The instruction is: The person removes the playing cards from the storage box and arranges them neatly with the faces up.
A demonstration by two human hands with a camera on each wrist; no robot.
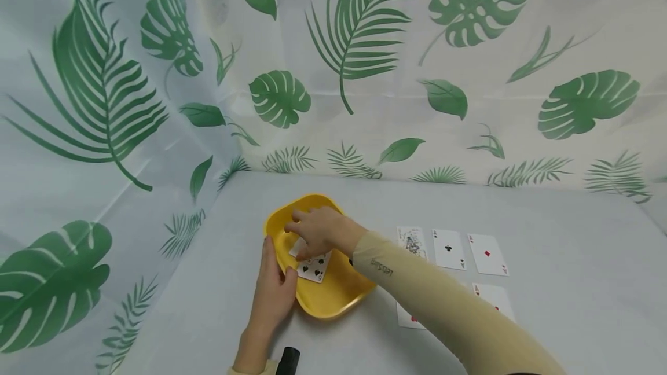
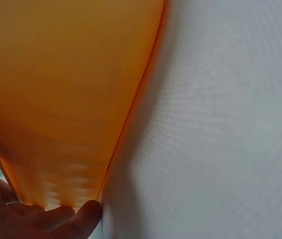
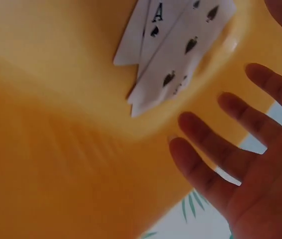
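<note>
Head view: yellow tray on the worktop, left of centre, in from the back edge. Loose cards inside, on the floor toward the left wall, overlapping in an uneven fan. Right wrist view gives an ace of spades partly covered by a card with more spade pips.

Left hand grips the tray's left wall, thumb at the rim, fingers along the outside. Right hand above the cards; fingers spread, fairly straight, no card seen between them, a gap to the fan in the right wrist view.

Handling, by judgement: cards light, thin, springy, slick-faced; apt to slide over one another, and to crease if pinched hard at a corner. Flat on the floor they would offer little edge. Best hold: the staggered ends of the fan, or both long sides between thumb and fingertips. Tray looks like thin plastic, glowing through in the left wrist view; probably light, slightly flexible, likely to skid if pushed. Rim is the natural hold.

Other cards face up on the worktop, right of the tray, two rows; sleeve hides part of the front row.
</note>
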